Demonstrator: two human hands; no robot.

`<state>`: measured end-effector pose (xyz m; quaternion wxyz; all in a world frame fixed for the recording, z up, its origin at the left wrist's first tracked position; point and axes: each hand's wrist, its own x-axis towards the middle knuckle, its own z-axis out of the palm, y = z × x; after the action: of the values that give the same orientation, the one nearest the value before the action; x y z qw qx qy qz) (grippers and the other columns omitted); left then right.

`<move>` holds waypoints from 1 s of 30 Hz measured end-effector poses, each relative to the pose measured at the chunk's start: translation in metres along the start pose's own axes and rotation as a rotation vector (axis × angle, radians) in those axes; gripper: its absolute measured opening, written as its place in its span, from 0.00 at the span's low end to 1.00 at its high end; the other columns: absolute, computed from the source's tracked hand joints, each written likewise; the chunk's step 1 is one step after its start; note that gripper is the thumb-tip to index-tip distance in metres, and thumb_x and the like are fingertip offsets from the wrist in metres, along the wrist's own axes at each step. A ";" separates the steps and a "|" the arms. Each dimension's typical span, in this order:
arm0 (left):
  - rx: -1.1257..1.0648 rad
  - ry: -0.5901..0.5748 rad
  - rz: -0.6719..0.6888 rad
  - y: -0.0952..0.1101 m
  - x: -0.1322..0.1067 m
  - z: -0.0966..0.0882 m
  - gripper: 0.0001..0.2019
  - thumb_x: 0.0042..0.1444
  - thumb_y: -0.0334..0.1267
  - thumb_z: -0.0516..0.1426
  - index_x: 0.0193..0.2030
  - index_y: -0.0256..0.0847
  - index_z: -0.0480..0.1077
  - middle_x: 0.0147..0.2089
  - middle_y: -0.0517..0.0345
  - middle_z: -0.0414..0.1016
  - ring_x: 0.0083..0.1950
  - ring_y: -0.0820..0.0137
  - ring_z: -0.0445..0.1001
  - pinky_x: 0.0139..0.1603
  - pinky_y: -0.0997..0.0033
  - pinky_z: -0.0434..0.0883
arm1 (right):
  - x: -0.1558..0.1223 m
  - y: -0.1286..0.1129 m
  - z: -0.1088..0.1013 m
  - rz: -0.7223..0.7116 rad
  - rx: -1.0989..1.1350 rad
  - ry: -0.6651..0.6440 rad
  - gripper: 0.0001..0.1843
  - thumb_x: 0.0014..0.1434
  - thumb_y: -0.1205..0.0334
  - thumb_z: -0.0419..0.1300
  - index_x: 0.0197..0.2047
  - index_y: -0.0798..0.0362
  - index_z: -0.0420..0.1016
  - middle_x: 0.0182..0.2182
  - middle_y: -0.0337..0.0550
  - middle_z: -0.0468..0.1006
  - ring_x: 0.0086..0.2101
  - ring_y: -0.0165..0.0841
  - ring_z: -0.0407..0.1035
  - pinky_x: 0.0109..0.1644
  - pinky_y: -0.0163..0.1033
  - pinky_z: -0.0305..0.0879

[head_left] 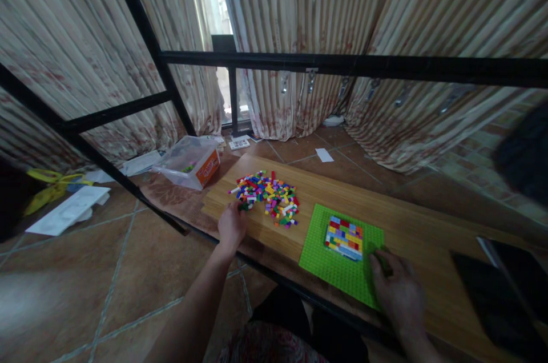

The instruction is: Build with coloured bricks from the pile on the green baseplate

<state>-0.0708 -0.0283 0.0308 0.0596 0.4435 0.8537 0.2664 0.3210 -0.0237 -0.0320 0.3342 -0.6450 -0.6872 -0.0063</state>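
Observation:
A heap of small coloured bricks (269, 194) lies on the wooden table (411, 220). My left hand (232, 225) rests at the heap's near left edge, fingers curled into the bricks; what they pinch is hidden. A green baseplate (317, 254) lies to the right, carrying a patch of joined bricks (345, 236) of many colours. My right hand (396, 289) lies on the baseplate's near right corner, fingers bent and pressing down on it.
A clear plastic box (188, 162) with an orange label sits at the table's far left end. Dark flat objects (500, 294) lie at the right. Black metal bars (342, 63) cross in front of curtains. Papers (71, 209) litter the tiled floor.

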 end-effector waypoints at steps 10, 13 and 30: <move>-0.819 -0.197 -0.057 0.026 -0.038 0.004 0.17 0.49 0.40 0.59 0.45 0.37 0.74 0.32 0.55 0.79 0.34 0.67 0.76 0.36 0.70 0.71 | 0.002 -0.009 -0.002 0.037 0.032 0.000 0.19 0.61 0.49 0.51 0.41 0.53 0.75 0.38 0.50 0.74 0.36 0.38 0.69 0.43 0.43 0.66; -0.978 -0.390 -0.021 0.052 -0.062 0.020 0.15 0.47 0.40 0.61 0.43 0.37 0.75 0.35 0.55 0.80 0.37 0.68 0.76 0.41 0.69 0.72 | 0.003 -0.012 -0.003 0.044 0.033 0.014 0.17 0.60 0.51 0.51 0.41 0.53 0.75 0.38 0.50 0.74 0.39 0.39 0.69 0.46 0.45 0.65; -0.841 -0.453 0.492 0.115 -0.095 0.075 0.12 0.52 0.27 0.57 0.40 0.44 0.77 0.43 0.57 0.78 0.47 0.68 0.73 0.54 0.63 0.68 | 0.004 -0.017 -0.005 0.090 0.048 0.013 0.15 0.60 0.54 0.53 0.42 0.53 0.76 0.38 0.49 0.74 0.39 0.38 0.68 0.45 0.44 0.65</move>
<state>0.0948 -0.0193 0.0127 0.3508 0.6146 0.5100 0.4889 0.3089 -0.0257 -0.0192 0.3539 -0.6668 -0.6555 0.0211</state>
